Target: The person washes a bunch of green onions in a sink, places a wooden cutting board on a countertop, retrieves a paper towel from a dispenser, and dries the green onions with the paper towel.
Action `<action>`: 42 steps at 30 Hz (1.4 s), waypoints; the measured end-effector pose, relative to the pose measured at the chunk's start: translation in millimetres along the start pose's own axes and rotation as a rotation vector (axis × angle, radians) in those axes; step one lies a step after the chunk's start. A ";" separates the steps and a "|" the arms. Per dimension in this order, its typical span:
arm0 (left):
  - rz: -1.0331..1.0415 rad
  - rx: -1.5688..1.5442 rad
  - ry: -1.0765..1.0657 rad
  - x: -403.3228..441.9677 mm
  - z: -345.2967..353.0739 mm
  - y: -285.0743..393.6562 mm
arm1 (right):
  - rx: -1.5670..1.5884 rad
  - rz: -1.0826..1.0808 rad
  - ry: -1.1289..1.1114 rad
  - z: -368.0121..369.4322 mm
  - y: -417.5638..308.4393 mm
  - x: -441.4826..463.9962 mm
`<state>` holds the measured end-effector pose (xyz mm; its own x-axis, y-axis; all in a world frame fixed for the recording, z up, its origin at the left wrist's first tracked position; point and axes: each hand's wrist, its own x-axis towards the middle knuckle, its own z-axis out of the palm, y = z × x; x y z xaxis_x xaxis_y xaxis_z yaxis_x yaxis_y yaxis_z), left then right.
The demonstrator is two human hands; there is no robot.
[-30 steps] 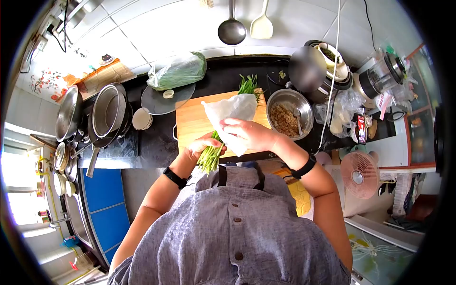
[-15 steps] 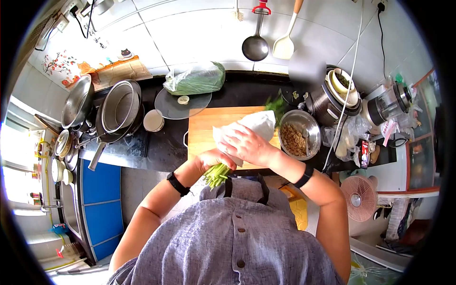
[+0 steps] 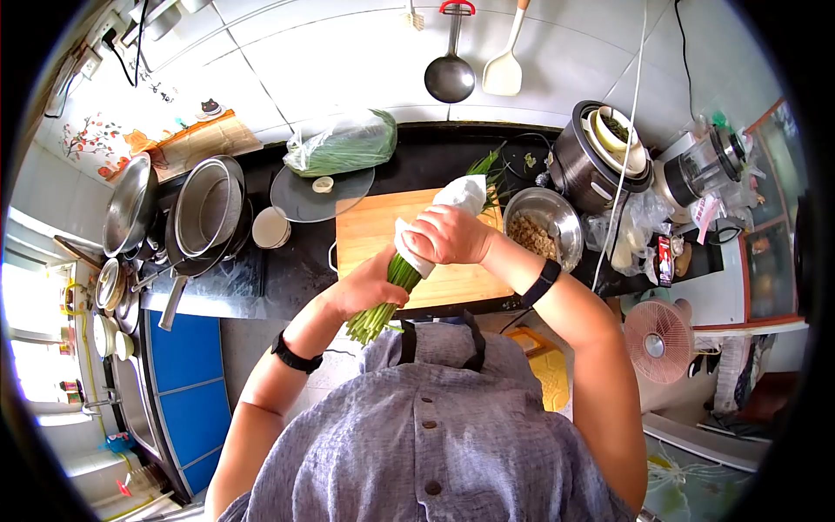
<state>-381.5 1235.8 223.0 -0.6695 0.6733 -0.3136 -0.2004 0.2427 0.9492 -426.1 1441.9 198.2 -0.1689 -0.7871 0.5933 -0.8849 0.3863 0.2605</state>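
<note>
A bundle of green chives (image 3: 403, 273) slants over the wooden cutting board (image 3: 365, 224), its cut stalk ends pointing down toward my shirt. Around its lower part my left hand (image 3: 367, 287) is closed. Higher up, my right hand (image 3: 452, 235) grips a white paper towel (image 3: 463, 193) that wraps the bundle's middle. Between my hands the stalks show bare. Dark green leaf tips stick out past the towel's far end, beside a steel bowl (image 3: 570, 217) of light brown minced filling with a utensil in it.
Behind the board, a plastic bag of greens (image 3: 344, 146) lies on a round glass lid (image 3: 291, 198). A pale cup (image 3: 271, 228) and stacked pans (image 3: 209, 204) stand at left. A cooker (image 3: 574, 148) topped with bowls and a blender (image 3: 704, 165) occupy the right. A white cord (image 3: 633, 122) hangs down there.
My right hand has slid up and away with the paper towel bunching under it, baring more stalk. My left hand has moved a little left and stays on the lower stalks.
</note>
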 end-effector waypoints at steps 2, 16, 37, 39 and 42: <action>-0.037 0.059 0.006 -5.5 -4.2 0.0 | 0.006 -0.018 -0.009 -8.4 2.5 10.5; 0.132 0.318 0.061 -57.4 -13.5 17.1 | -0.037 -0.029 -0.092 -4.7 34.9 3.1; 0.047 -0.422 0.286 -140.7 -53.0 -13.8 | -0.310 0.329 -0.340 -103.9 112.5 -53.5; 0.108 -0.462 0.367 -135.2 -53.1 -11.6 | -0.223 0.441 -0.126 -126.8 97.8 -44.8; 0.204 -0.674 0.368 -115.2 -47.3 -12.5 | 0.358 0.808 0.209 -109.7 63.0 -60.4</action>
<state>-335.8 1122.1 248.5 -0.9096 0.3560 -0.2143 -0.3593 -0.4148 0.8360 -424.1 1566.5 262.3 -0.7457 -0.2245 0.6273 -0.6186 0.5832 -0.5266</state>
